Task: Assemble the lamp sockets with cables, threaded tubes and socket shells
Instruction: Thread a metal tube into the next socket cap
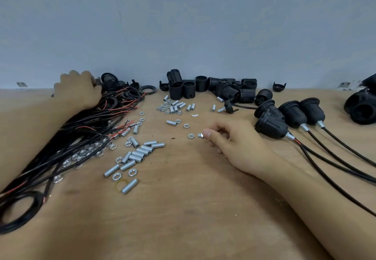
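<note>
My right hand (234,143) pinches a threaded tube (200,136) sticking out at nine o'clock from my fingers (209,133), while my left hand (78,89) grasps the cables (85,125) at ten o'clock.

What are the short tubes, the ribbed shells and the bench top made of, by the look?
Threaded tubes: metal, probably plated steel or zinc; bright silver sheen, fine thread ridges.
Socket shells: likely moulded plastic; uniform black, dull gloss, ribbed walls.
Bench top: looks like wood or board; tan, matte, faint stains.
Right hand pinches one tube.
</note>
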A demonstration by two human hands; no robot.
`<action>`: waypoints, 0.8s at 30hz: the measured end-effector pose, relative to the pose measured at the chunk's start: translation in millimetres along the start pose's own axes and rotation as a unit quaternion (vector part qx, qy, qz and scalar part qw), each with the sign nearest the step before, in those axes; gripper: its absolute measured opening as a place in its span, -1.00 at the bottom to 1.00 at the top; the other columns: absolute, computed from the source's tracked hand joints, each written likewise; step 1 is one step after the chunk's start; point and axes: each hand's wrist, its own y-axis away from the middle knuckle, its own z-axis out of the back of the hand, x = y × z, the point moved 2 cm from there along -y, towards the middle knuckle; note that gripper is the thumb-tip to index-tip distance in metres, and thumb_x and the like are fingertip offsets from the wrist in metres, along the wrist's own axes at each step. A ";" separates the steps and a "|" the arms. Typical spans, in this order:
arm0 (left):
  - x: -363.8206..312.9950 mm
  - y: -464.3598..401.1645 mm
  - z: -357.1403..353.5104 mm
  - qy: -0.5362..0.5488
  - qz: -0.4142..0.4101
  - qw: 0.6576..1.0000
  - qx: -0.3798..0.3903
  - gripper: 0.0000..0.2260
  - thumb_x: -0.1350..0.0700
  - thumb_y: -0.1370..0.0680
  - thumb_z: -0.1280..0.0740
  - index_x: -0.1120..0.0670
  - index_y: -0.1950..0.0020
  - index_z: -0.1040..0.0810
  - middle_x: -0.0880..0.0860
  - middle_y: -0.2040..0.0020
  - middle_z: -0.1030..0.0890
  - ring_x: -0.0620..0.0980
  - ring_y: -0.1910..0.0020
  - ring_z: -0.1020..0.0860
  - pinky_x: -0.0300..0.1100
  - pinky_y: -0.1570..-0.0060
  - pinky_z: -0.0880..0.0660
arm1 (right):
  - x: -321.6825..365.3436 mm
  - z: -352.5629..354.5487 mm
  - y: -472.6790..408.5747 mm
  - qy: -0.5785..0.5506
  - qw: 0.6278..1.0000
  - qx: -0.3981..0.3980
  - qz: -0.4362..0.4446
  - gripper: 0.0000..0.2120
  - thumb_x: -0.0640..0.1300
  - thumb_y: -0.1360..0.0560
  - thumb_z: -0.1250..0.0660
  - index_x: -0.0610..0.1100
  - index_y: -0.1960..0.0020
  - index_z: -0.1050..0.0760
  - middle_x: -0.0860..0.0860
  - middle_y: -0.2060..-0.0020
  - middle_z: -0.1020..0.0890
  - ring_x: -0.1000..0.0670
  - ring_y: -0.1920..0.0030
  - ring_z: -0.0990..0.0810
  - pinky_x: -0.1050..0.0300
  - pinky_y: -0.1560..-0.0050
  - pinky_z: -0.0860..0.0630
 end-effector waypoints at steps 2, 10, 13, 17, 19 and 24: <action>4.2 -12.1 -4.9 0.015 -0.009 0.994 0.105 -0.57 0.02 -0.62 -0.27 0.09 -0.47 -0.37 0.27 -0.38 -0.46 0.34 -0.34 -0.40 0.10 -0.33 -0.36 | -1.6 -0.6 -0.8 0.000 1.000 0.001 0.000 -0.80 -0.03 -0.57 -0.33 -0.08 0.18 -0.58 0.01 0.32 -0.64 0.00 0.31 -0.59 0.00 0.18 -0.56; -19.3 -16.9 -13.6 0.129 0.003 0.990 0.063 -0.61 -0.25 -0.51 -0.38 0.02 -0.14 -0.55 0.11 -0.11 -0.60 0.25 -0.22 -0.50 0.12 -0.26 -0.40 | -3.1 -4.8 -2.4 0.020 1.000 0.006 0.010 -0.79 -0.01 -0.56 -0.35 -0.10 0.17 -0.61 0.03 0.35 -0.64 0.16 0.40 -0.48 0.17 0.27 -0.45; -29.7 -13.0 -14.5 0.095 0.032 0.995 0.009 -0.75 -0.15 -0.47 -0.47 0.00 0.18 -0.56 0.13 0.06 -0.63 0.25 -0.15 -0.53 0.18 -0.30 -0.32 | -2.3 -4.0 -1.6 0.020 1.000 0.008 0.005 -0.78 -0.01 -0.57 -0.34 -0.12 0.17 -0.60 -0.02 0.34 -0.65 0.09 0.39 -0.51 0.07 0.23 -0.49; -38.0 -3.9 -15.6 0.157 0.040 0.986 -0.033 -0.82 0.08 -0.44 -0.49 0.00 0.06 -0.52 0.07 0.01 -0.63 0.23 -0.18 -0.51 0.13 -0.28 -0.29 | -1.5 -2.7 -1.1 0.010 1.000 0.008 -0.001 -0.79 -0.02 -0.56 -0.35 -0.12 0.17 -0.60 0.00 0.34 -0.65 0.04 0.33 -0.57 0.02 0.18 -0.53; -38.1 -1.5 -10.2 0.201 0.039 0.977 -0.055 -0.70 0.07 -0.44 -0.50 0.02 -0.09 -0.50 0.05 0.00 -0.64 0.20 -0.20 -0.50 0.10 -0.25 -0.29 | -0.8 -2.7 -1.0 0.011 1.000 0.009 -0.003 -0.79 -0.03 -0.57 -0.35 -0.12 0.17 -0.60 0.00 0.33 -0.65 0.04 0.32 -0.58 0.01 0.17 -0.55; -67.3 30.1 22.2 0.363 0.014 0.924 -0.118 -0.60 0.04 -0.46 -0.50 0.05 -0.28 -0.57 -0.04 0.14 -0.62 0.02 -0.06 -0.59 -0.11 -0.22 -0.46 | 0.4 -1.8 -1.4 -0.006 1.000 0.006 -0.006 -0.84 -0.06 -0.56 -0.36 -0.07 0.17 -0.59 0.04 0.32 -0.64 0.06 0.32 -0.56 0.04 0.16 -0.56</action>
